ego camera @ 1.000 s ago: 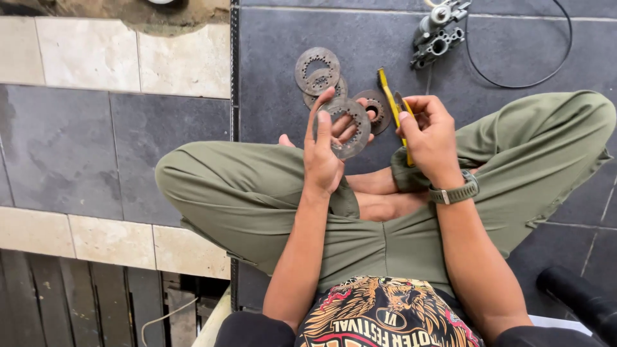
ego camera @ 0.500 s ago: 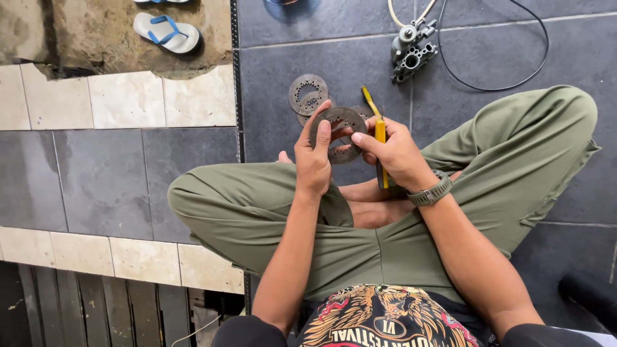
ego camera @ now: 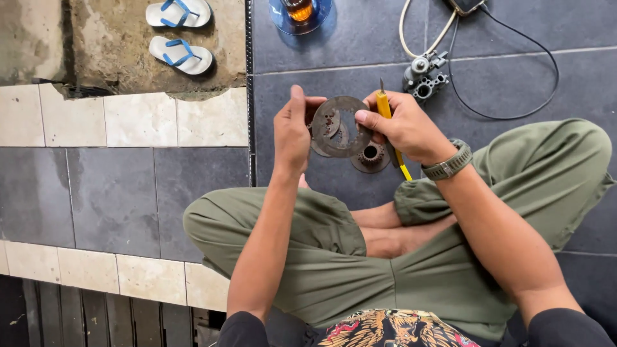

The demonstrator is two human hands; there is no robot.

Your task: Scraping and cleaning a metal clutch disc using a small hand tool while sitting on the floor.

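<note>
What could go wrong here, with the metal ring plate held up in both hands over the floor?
The ring plate is pinched only at its edges by the left hand and the right hand, so it might slip and fall onto the toothed hub below. The right hand also grips a yellow-handled tool, which probably weakens its hold on the plate. The tool's tip points toward the carburettor-like part.

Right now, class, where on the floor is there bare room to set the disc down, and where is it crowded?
Free: dark tiles left of the left hand, between the pale tile band and the left knee. Also dark tile inside the black cable loop. Crowded: under the disc, where a gear lies, and by the carburettor and glass.
</note>
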